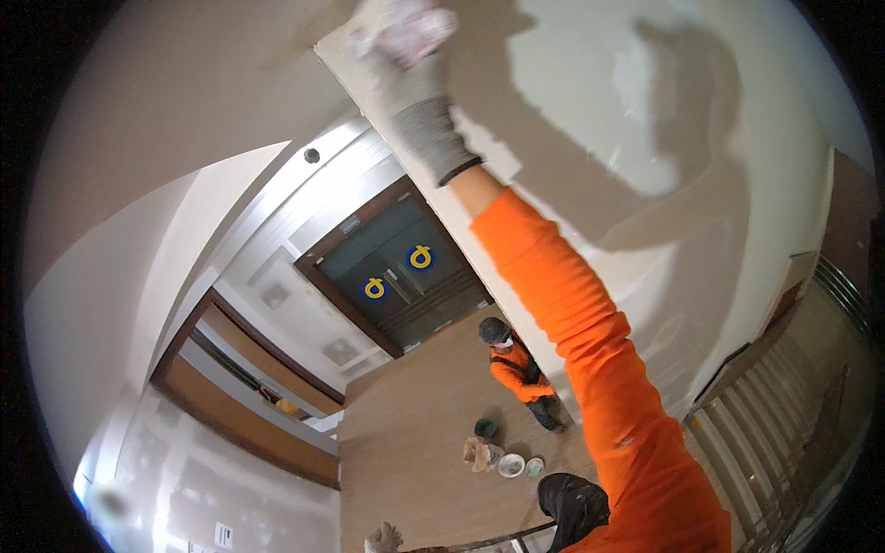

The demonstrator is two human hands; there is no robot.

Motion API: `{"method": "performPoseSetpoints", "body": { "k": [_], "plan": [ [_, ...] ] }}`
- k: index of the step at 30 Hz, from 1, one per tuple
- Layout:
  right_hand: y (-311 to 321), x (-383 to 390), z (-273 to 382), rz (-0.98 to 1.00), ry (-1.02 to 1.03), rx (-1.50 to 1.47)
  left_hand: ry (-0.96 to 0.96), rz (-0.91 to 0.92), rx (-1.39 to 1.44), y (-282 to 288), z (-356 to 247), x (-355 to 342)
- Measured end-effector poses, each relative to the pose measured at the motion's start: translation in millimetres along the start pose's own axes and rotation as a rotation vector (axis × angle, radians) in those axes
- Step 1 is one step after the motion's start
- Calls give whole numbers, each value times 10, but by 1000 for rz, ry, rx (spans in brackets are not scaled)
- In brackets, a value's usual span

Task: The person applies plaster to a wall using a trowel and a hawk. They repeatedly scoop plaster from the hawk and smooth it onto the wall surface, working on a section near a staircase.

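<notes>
My right hand [406, 97], in a grey knitted glove below an orange sleeve, reaches high against the plastered wall. It is closed around a crumpled pinkish-white rag [415, 29], blurred by motion, close to the edge where wall and ceiling meet. Pale filler patches mark the wall [682, 207], and my arm throws a broad shadow over it. Low in the picture, my gloved left hand [383, 537] shows only partly, fingers apart, beside a dark rail [489, 542]. Nothing can be seen in it.
Far below, a person [518, 370] in an orange top and dark cap stands by the wall's foot. On the brown floor are a dark bucket [485, 428], a paper sack [479, 453] and a white bucket [511, 465]. Glass double doors [396, 272] stand beyond; a staircase [756, 433] descends at right.
</notes>
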State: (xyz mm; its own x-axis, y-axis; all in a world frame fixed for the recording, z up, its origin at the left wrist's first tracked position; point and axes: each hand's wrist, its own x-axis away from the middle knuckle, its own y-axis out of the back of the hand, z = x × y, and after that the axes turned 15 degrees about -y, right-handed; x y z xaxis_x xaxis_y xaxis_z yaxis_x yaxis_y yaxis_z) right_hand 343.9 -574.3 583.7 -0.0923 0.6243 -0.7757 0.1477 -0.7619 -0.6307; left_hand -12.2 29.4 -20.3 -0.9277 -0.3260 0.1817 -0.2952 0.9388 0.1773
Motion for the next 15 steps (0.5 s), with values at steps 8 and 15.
{"method": "performPoseSetpoints", "body": {
  "k": [8,15],
  "plan": [
    [1816,-1841,93,-222,114,418,9,41,128,35,47,-21],
    [1711,-2283,991,22,492,1471,51,42,134,-85,-91,48]
  ]
}}
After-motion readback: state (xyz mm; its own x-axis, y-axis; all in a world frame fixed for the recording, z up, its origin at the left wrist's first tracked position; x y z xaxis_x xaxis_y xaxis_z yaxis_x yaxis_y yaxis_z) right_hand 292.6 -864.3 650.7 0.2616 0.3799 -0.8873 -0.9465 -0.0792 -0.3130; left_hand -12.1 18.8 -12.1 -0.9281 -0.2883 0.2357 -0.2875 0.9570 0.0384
